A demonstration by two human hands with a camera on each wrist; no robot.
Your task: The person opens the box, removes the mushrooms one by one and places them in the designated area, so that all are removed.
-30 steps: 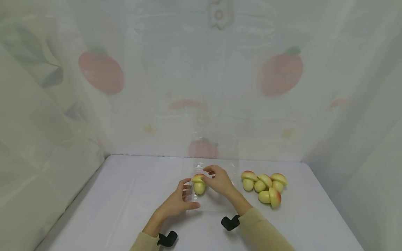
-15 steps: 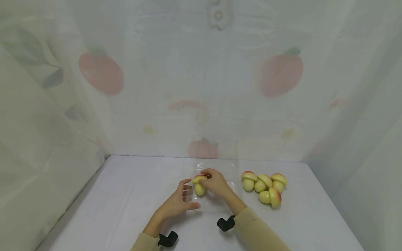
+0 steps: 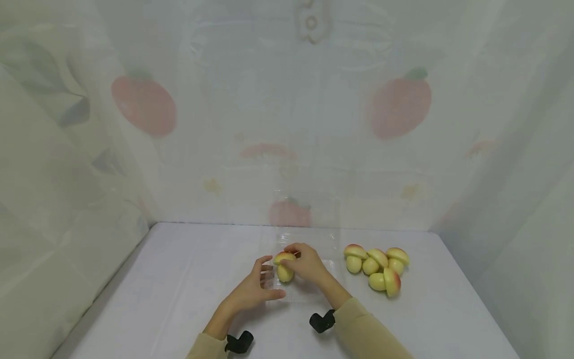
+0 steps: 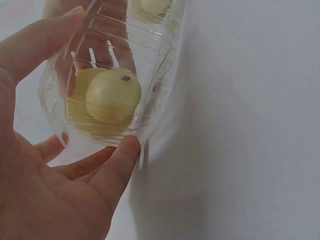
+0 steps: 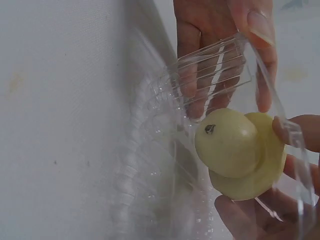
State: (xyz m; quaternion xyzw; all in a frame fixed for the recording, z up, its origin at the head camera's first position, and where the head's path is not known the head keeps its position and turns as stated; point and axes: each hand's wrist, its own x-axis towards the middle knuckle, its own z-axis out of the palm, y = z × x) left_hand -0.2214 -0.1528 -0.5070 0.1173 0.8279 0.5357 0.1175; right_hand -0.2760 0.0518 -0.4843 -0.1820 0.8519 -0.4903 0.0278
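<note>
A clear plastic clamshell box point(image 5: 131, 175) sits mid-table, its see-through lid point(image 3: 325, 214) raised at the back. My left hand point(image 3: 251, 289) grips the left end of the box, thumb toward the front and fingers spread along the outside, as the left wrist view shows through the ribbed wall point(image 4: 150, 90). Inside that end is a yellow toy mushroom point(image 3: 285, 274) with a red-tinged cap, its rounded stem point(image 5: 227, 142) pointing toward me. My right hand point(image 3: 309, 267) reaches over the box and holds the mushroom by its cap between thumb and fingers.
Several more toy mushrooms point(image 3: 376, 262) lie in a cluster right of the box on the white table point(image 3: 202, 259). A pale sheet printed with red fruit point(image 3: 401, 107) hangs behind the table. Black wrist mounts point(image 3: 323, 321) are strapped below both hands.
My right hand has moved slightly left and toward me, its fingers closing further around the mushroom cap. The mushroom has shifted a little toward me; the left hand has stayed in place.
</note>
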